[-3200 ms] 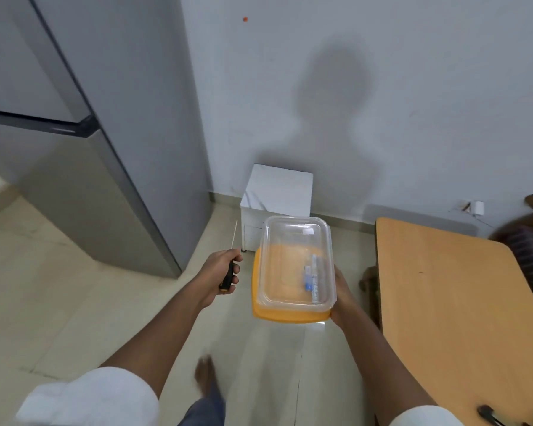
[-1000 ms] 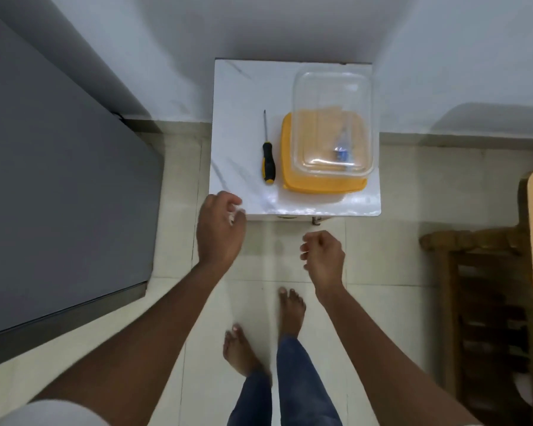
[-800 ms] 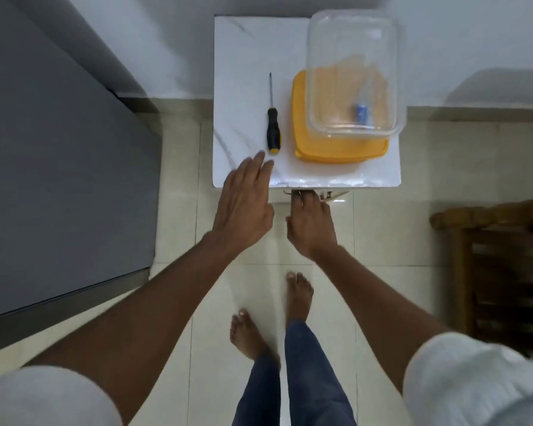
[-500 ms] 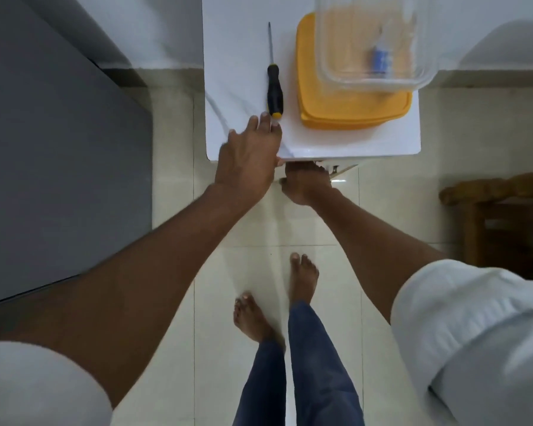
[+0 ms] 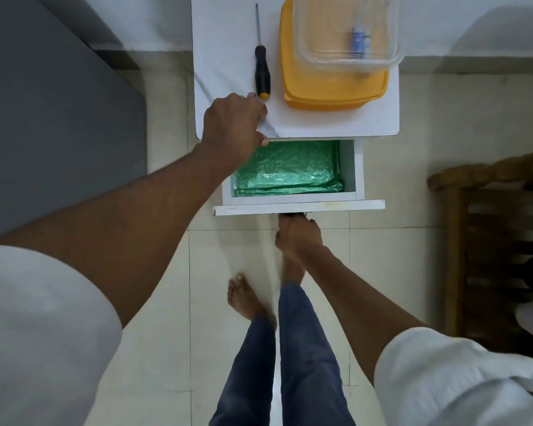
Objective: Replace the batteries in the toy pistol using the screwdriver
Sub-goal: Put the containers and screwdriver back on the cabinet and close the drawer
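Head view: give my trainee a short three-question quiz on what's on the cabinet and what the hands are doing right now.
1. True or false: the screwdriver lies on the white cabinet top, beside the orange lid, and no hand holds it.
2. What does the open drawer show inside?
A. green crinkled plastic wrap
B. a toy pistol
C. loose batteries
3. Fill in: the right hand grips the drawer's ____ while the left hand rests on the cabinet's front edge.

Key
1. True.
2. A: the green wrap fills what shows of the drawer.
3. Handle; it sits under the drawer front and is mostly hidden.
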